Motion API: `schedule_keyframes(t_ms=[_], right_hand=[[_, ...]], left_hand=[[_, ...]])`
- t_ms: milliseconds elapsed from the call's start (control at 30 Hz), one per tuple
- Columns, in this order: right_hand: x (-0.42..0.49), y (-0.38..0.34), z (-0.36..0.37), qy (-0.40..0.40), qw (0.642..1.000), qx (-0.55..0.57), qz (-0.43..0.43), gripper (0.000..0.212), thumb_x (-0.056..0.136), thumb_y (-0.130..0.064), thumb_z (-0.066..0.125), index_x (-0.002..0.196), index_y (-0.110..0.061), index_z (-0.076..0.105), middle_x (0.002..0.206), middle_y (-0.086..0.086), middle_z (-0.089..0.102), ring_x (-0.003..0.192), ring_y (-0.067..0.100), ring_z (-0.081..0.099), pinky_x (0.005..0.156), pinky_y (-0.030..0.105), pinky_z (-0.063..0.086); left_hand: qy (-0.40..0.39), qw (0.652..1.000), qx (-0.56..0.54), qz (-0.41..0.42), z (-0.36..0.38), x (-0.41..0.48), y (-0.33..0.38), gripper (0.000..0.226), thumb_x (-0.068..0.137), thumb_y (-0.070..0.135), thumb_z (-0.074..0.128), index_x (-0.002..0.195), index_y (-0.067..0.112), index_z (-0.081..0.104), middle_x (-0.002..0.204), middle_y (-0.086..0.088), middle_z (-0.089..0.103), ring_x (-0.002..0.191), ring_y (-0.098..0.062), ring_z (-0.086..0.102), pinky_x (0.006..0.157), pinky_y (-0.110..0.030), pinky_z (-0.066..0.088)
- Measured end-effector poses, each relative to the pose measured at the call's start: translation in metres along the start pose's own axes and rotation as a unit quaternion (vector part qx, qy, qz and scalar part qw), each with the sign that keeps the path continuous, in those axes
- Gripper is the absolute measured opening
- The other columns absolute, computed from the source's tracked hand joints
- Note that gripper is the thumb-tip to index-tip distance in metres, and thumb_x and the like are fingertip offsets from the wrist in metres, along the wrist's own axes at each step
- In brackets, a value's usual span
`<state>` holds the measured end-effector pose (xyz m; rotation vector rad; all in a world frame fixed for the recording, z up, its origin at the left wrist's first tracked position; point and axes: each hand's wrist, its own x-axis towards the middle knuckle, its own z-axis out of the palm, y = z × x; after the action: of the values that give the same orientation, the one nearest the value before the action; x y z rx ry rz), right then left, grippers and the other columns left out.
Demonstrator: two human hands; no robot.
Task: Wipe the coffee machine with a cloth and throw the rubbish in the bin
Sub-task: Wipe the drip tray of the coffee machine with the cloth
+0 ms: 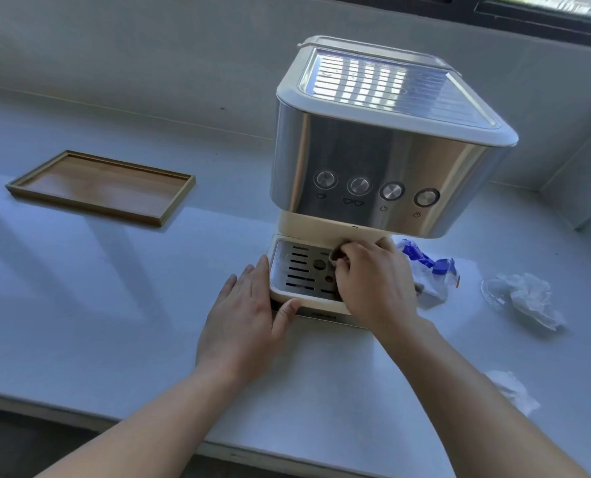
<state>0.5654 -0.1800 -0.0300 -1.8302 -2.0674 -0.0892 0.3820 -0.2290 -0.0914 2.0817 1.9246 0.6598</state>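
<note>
A steel and cream coffee machine [383, 150] stands on the white counter. My right hand [369, 281] rests on its slotted drip tray [299, 270], fingers curled around a small greyish cloth [337, 255] that is mostly hidden by the hand. My left hand [245, 312] lies flat against the left side of the machine's base, with the thumb on the front edge. A blue and white wrapper [428, 270] lies just right of the base. A crumpled white wrapping [528, 298] sits farther right, and a crumpled tissue [511, 391] lies near the counter's front edge.
An empty wooden tray [104, 188] lies on the counter [114, 288] to the left. A wall runs behind the machine, with a dark window frame [528, 15] at the top right. No bin is in view.
</note>
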Motion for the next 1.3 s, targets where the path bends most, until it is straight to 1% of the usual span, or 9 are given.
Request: schedule_keyframes(t_ms=[167,333,500,600,700,967,1067,1167,1300], right_hand=[[0.011,-0.023,0.012,-0.046,0.996,0.028,-0.076,0.018,0.09,-0.023,0.049,0.093,-0.024,0.067,0.086,-0.012,0.068,0.102,0.02,0.05,0.073,0.033,0.039],[-0.004,0.02,-0.021,0.042,0.97,0.237,0.019,0.02,0.084,-0.015,0.061,0.078,-0.028,0.075,0.065,-0.035,0.063,0.065,-0.008,0.061,0.056,0.01,0.046],[-0.004,0.031,-0.018,0.017,0.975,0.199,0.096,0.017,0.091,-0.029,0.058,0.078,-0.026,0.069,0.065,-0.009,0.066,0.076,0.026,0.066,0.066,0.03,0.05],[-0.029,0.021,-0.005,-0.017,0.999,0.016,-0.039,0.03,0.091,-0.046,0.058,0.106,-0.023,0.069,0.111,-0.009,0.069,0.1,0.031,0.054,0.083,0.04,0.042],[-0.031,0.041,-0.001,-0.004,0.996,0.017,-0.086,0.033,0.094,-0.037,0.056,0.122,-0.024,0.067,0.13,-0.011,0.064,0.102,0.03,0.051,0.088,0.04,0.042],[0.003,0.011,-0.011,0.088,0.985,0.142,-0.043,0.016,0.086,-0.025,0.054,0.087,-0.027,0.07,0.068,-0.008,0.066,0.064,0.014,0.061,0.06,0.025,0.051],[0.001,-0.004,-0.001,0.084,0.963,0.257,-0.019,0.019,0.096,-0.034,0.055,0.112,-0.023,0.058,0.106,0.004,0.059,0.086,0.036,0.064,0.073,0.047,0.055],[-0.014,-0.011,0.013,-0.057,0.991,0.078,-0.098,0.055,0.095,-0.05,0.049,0.145,-0.029,0.038,0.15,-0.009,0.037,0.136,0.024,0.039,0.11,0.044,0.033],[-0.002,0.003,0.007,-0.027,0.991,0.05,-0.121,0.035,0.085,-0.023,0.065,0.12,-0.022,0.066,0.126,-0.005,0.064,0.115,0.023,0.054,0.097,0.033,0.039]], left_hand=[[0.002,1.0,-0.01,0.0,-0.001,0.001,-0.003,0.081,0.094,0.068,0.023,0.157,0.02,0.006,0.163,0.005,0.025,0.15,-0.011,0.02,0.125,-0.03,0.008],[0.004,1.0,-0.003,0.002,-0.001,0.0,-0.001,0.08,0.094,0.069,0.019,0.156,0.02,0.006,0.163,0.003,0.024,0.15,-0.013,0.02,0.125,-0.03,0.007],[0.003,1.0,-0.007,0.003,-0.001,-0.001,-0.001,0.081,0.094,0.068,0.02,0.157,0.019,0.006,0.163,0.002,0.025,0.151,-0.013,0.02,0.125,-0.031,0.007],[0.004,1.0,-0.012,0.003,-0.001,0.0,-0.002,0.081,0.094,0.068,0.023,0.156,0.019,0.009,0.162,0.001,0.029,0.15,-0.014,0.023,0.125,-0.033,0.011],[0.012,1.0,-0.01,0.003,0.0,0.001,-0.003,0.081,0.093,0.069,0.021,0.156,0.02,0.009,0.161,0.002,0.031,0.149,-0.015,0.025,0.125,-0.032,0.01],[0.033,0.999,-0.012,0.009,0.003,0.0,-0.004,0.08,0.093,0.072,0.018,0.156,0.023,0.005,0.161,0.005,0.03,0.149,-0.012,0.023,0.121,-0.025,0.003],[0.038,0.999,-0.016,0.01,0.003,0.0,-0.004,0.081,0.092,0.071,0.018,0.156,0.023,0.004,0.162,0.006,0.028,0.149,-0.011,0.02,0.12,-0.024,0.001],[0.033,0.999,-0.021,0.014,0.003,0.0,-0.005,0.084,0.091,0.073,0.015,0.156,0.022,0.002,0.164,0.006,0.023,0.151,-0.009,0.015,0.12,-0.024,-0.001],[0.032,0.999,-0.018,0.021,0.004,0.0,-0.005,0.082,0.093,0.069,0.017,0.156,0.019,0.002,0.164,0.002,0.023,0.151,-0.011,0.015,0.123,-0.027,0.001]])
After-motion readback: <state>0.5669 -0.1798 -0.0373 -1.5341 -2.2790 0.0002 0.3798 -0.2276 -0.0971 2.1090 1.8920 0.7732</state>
